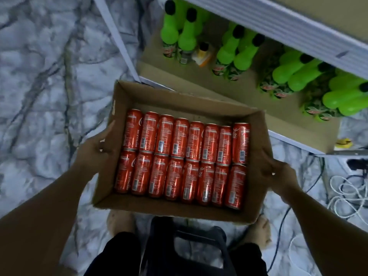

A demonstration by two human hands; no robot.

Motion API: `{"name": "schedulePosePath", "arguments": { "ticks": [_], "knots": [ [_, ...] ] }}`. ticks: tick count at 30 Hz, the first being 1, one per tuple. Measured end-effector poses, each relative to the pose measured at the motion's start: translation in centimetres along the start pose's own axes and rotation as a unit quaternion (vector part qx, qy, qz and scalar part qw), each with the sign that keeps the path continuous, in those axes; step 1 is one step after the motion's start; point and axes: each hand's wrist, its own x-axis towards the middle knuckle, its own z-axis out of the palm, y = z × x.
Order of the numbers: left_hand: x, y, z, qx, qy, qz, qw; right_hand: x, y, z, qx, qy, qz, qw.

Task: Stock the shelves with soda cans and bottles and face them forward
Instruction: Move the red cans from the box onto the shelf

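An open cardboard box [256, 148] is held up in front of me above the floor. Inside it lie several red soda cans [181, 158] on their sides in two rows, barcodes facing up. My left hand [95, 148] grips the box's left wall, thumb over the rim. On the opposite wall, my right hand [278, 172] holds the box in the same way. Beyond the box, the lowest shelf [249, 92] carries several bright green soda bottles [235, 54] with black caps, standing in groups.
A small yellow-and-white bottle [203, 54] stands among the green ones. A white shelf edge [298, 30] runs above them. Cables [346, 194] and a power strip [356, 164] lie on the marble floor at right. A black stool [187, 248] sits between my feet.
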Motion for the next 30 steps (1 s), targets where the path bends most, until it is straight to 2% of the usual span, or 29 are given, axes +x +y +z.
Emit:
{"name": "schedulePosePath", "arguments": {
  "ticks": [2,9,12,19,21,25,27,29,30],
  "knots": [
    [-0.1,2.2,2.4,-0.020,-0.022,0.004,1.000,-0.9,2.6,-0.7,-0.005,0.011,0.018,1.000],
    [0.7,6.8,9.0,0.015,-0.083,0.035,0.996,-4.5,9.5,-3.1,0.037,0.041,0.066,0.996],
    [0.7,8.1,11.7,0.019,-0.094,-0.001,0.995,-5.3,10.4,-3.1,0.051,0.054,0.064,0.995],
    [-0.2,9.7,13.0,0.079,-0.079,0.025,0.993,-5.4,10.3,-2.4,0.008,0.053,0.065,0.996],
    [-0.6,10.7,13.3,0.083,-0.071,0.003,0.994,-5.5,9.7,-2.4,0.008,0.040,0.087,0.995],
    [-3.2,13.5,14.6,0.080,-0.027,0.021,0.996,-5.9,8.6,-2.7,0.065,0.015,0.173,0.983],
    [-4.6,15.3,15.1,0.057,0.007,0.000,0.998,-6.1,8.2,-2.7,0.079,0.015,0.172,0.982],
    [-4.8,15.4,15.3,0.066,0.064,0.037,0.995,-6.0,7.3,-2.6,0.061,0.043,0.166,0.983],
    [-4.5,15.0,15.2,0.087,0.078,0.069,0.991,-5.7,6.7,-2.4,0.030,0.087,0.144,0.985]
  ]
}}
